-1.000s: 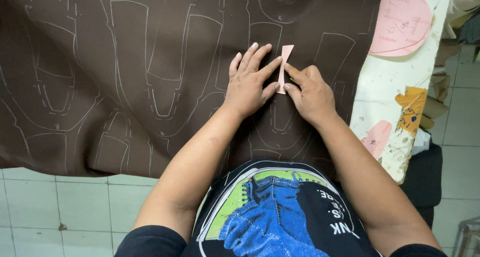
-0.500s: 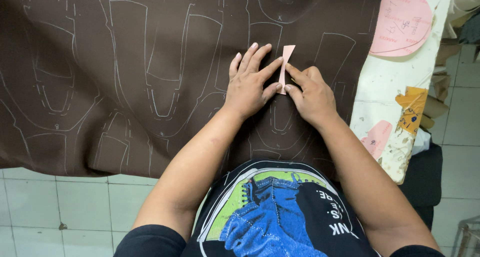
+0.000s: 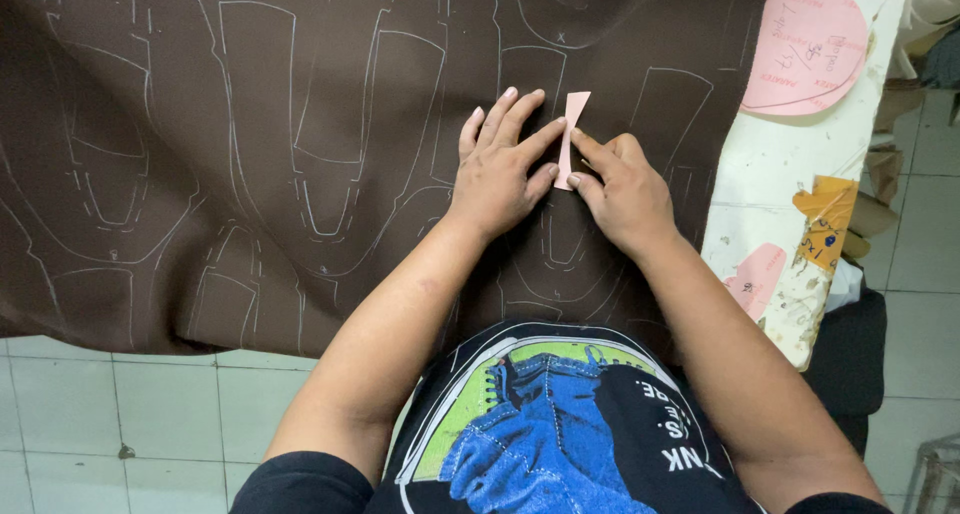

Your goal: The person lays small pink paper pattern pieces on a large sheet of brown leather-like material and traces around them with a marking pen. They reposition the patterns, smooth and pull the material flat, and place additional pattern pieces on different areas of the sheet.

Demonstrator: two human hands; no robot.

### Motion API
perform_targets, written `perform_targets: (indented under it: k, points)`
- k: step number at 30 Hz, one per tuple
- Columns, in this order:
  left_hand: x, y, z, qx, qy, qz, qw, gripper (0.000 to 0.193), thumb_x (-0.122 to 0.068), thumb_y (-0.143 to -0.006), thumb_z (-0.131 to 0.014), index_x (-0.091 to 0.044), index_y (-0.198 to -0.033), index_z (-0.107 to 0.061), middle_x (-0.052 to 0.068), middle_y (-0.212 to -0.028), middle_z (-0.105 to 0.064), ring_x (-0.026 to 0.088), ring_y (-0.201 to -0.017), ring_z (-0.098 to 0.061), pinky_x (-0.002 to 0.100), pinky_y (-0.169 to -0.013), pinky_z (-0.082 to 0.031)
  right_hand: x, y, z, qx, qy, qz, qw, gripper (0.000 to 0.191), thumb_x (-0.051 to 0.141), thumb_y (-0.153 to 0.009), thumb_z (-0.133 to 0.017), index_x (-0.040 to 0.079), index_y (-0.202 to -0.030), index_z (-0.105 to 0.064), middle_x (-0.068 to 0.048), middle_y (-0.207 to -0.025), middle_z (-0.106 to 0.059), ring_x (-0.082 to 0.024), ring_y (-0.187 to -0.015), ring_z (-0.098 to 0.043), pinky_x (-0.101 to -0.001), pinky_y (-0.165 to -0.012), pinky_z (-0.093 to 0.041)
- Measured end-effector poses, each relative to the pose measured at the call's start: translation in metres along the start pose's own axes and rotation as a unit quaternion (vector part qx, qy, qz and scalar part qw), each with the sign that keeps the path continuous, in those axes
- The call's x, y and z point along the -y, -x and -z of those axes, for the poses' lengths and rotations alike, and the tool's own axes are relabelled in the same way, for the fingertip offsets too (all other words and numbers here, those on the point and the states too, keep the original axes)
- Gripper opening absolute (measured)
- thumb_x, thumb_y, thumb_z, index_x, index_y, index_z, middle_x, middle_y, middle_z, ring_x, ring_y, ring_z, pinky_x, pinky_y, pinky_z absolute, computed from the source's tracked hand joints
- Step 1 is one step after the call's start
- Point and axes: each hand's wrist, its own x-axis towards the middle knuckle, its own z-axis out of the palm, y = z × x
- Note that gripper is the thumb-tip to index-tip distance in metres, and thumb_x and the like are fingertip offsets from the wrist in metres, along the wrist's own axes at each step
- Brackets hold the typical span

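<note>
1. Nothing has shifted since a second ago: both hands and the pink paper pattern piece [image 3: 572,134] sit where they sat. My guess is the piece is being held steady in place, not repositioned.
2. Pattern piece lies flat on the brown leather sheet [image 3: 250,124], between the 2 hands, amid chalk outlines.
3. Left hand [image 3: 498,169], just left of the piece: fingers spread flat, index fingertip pressing its edge.
4. Right hand [image 3: 620,189], just right of it: fingers curled, thumb and index tip pinning the lower half.
5. Piece is narrow, waisted like a bow; long axis runs away from the person, top end tilted slightly right.
</note>
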Motion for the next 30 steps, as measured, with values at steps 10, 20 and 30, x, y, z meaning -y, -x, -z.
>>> perform_targets:
  k: [10, 20, 30]
  points:
    - [-0.006, -0.002, -0.015, 0.009, -0.094, -0.058, 0.994, 0.054, -0.034, -0.097, -0.064, -0.022, -0.148, -0.054, -0.007, -0.157, -0.047, 0.024, -0.151, -0.032, 0.064, -0.121, -0.013, -0.016, -0.006, 0.000, -0.016, -0.029, 0.031, 0.999, 0.041, 0.021, -0.090, -0.074, 0.011, -0.130, -0.069, -0.009, -0.108, -0.060, -0.029, -0.096, -0.066, -0.0409, -0.082, -0.053]
    - [-0.030, -0.017, -0.006, 0.077, -0.136, -0.042, 0.987, 0.054, -0.029, -0.085, -0.069, -0.011, -0.135, -0.060, 0.001, -0.154, -0.045, 0.027, -0.134, -0.046, 0.051, -0.107, -0.033, -0.020, -0.044, 0.040, -0.115, -0.154, 0.087, 0.978, 0.017, 0.012, -0.111, -0.060, 0.000, -0.114, -0.071, -0.011, -0.105, -0.069, -0.019, -0.097, -0.067, -0.0324, -0.089, -0.053]
    - [-0.030, -0.017, 0.000, 0.069, -0.131, -0.044, 0.988, 0.038, -0.027, -0.083, -0.070, -0.012, -0.118, -0.064, -0.002, -0.154, -0.047, 0.024, -0.130, -0.049, 0.050, -0.104, -0.035, -0.012, -0.056, 0.032, -0.033, -0.218, 0.062, 0.973, 0.020, 0.012, -0.108, -0.059, -0.001, -0.119, -0.069, -0.011, -0.103, -0.076, -0.015, -0.096, -0.073, -0.0279, -0.087, -0.056]
